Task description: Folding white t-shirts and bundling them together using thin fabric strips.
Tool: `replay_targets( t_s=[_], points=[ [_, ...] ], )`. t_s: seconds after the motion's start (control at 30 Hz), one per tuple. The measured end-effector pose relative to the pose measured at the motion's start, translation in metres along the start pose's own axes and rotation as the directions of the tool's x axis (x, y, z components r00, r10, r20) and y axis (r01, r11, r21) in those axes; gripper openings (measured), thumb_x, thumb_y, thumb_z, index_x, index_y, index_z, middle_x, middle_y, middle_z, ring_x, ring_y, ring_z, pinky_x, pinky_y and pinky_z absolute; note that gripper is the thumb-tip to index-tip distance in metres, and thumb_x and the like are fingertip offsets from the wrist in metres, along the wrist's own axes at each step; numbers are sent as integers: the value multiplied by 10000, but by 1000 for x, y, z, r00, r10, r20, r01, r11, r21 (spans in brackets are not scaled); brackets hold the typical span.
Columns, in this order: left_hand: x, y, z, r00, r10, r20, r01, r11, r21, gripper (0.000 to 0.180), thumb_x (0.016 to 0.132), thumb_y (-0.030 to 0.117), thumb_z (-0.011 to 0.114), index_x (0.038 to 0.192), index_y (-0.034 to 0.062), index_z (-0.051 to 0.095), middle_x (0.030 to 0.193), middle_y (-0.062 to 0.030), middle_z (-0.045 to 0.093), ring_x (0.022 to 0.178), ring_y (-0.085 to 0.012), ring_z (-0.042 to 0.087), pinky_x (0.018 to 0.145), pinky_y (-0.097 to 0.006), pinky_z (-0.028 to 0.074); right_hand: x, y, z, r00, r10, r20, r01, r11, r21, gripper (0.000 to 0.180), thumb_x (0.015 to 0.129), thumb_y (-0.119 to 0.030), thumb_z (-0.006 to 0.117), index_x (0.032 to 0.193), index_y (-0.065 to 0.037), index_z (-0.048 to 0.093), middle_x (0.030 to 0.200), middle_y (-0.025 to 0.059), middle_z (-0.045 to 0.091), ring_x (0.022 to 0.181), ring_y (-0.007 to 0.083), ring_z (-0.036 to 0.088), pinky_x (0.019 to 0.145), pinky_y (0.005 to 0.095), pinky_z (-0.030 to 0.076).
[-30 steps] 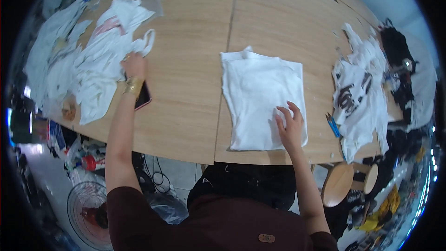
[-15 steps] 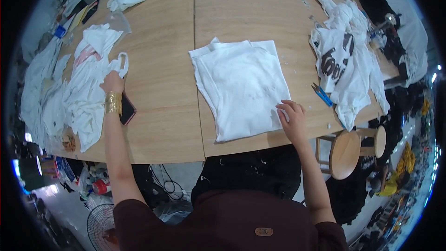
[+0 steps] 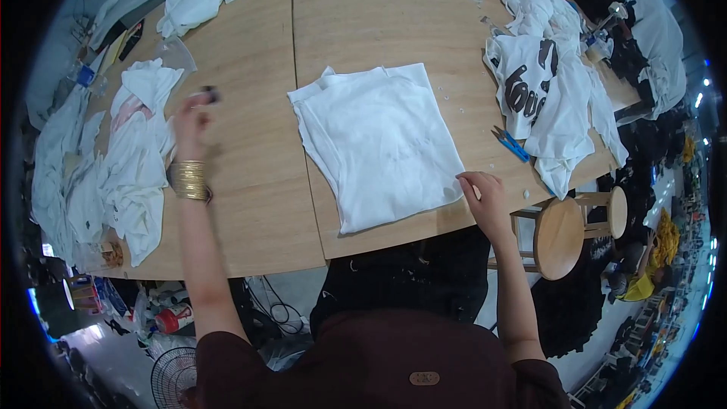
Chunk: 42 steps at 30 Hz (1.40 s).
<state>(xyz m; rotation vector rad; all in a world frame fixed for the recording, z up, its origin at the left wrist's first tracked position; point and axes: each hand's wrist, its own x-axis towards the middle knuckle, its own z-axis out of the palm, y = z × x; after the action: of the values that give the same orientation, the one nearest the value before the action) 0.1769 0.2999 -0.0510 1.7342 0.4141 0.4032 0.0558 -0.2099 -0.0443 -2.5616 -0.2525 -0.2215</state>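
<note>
A folded white garment (image 3: 382,148) lies on the table before me, with faint marks on its surface. At its right edge my right hand (image 3: 485,195) has thumb and fingers closed on the cloth. Over the table's left side, my left hand (image 3: 191,125) is raised and smeared by motion. Its fingers close on a small blurred object (image 3: 206,95), pinkish with a dark end, whose kind I cannot make out. Left of that hand lies a crumpled white garment (image 3: 136,159) with a pink patch. Gold bangles circle my left wrist.
White garments (image 3: 556,98), one with dark lettering, are heaped at the right beside blue thread snips (image 3: 512,144). Another white cloth (image 3: 204,1) lies far left. Wooden stools (image 3: 559,237) stand by the right edge. A seam (image 3: 295,45) crosses the wooden table.
My left hand has risen from beside the crumpled garment with a small object in it. The phone on the table no longer shows. My right fingers have closed at the folded garment's edge.
</note>
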Motion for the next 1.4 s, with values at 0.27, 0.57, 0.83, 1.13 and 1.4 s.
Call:
replay_targets(
  t_s=[0.27,0.57,0.83,1.13,1.4],
  points=[
    [-114,7,189,826,222,518,-388,890,237,149,754,176,654,804,47,598,778,-102,590,699,-235,573,634,-346,451,27,-32,-1,988,-152,23,152,988,22,103,834,-141,569,860,-57,623,783,75,631,765,245,592,754,355,415],
    [-137,7,199,630,396,668,-649,740,173,148,748,178,654,868,93,636,1096,-80,525,1020,-273,493,864,-358,413,12,-16,3,996,-47,74,43,998,51,93,824,-135,579,857,-60,623,780,75,621,761,256,585,722,372,426],
    [-105,-6,175,836,319,446,-546,554,628,251,763,177,636,1005,123,599,1089,-66,551,1021,-242,495,849,-424,386,54,-13,54,967,-245,-72,248,968,36,185,782,-75,577,953,-111,639,986,38,611,955,225,544,789,359,418],
    [-52,-14,34,927,374,6,-236,573,785,225,804,175,604,990,49,626,951,-129,612,896,-290,575,775,-385,446,81,-30,106,946,-279,-165,296,950,93,186,774,-122,594,954,-114,644,913,14,588,905,198,536,764,340,406],
    [-127,7,2,917,308,252,-372,439,818,553,757,155,635,1258,37,433,1251,-176,446,1184,-357,382,995,-432,316,58,-13,46,901,-420,111,427,902,-54,401,743,-227,629,1128,-124,581,1094,81,518,1012,247,497,828,357,402]
  ],
)
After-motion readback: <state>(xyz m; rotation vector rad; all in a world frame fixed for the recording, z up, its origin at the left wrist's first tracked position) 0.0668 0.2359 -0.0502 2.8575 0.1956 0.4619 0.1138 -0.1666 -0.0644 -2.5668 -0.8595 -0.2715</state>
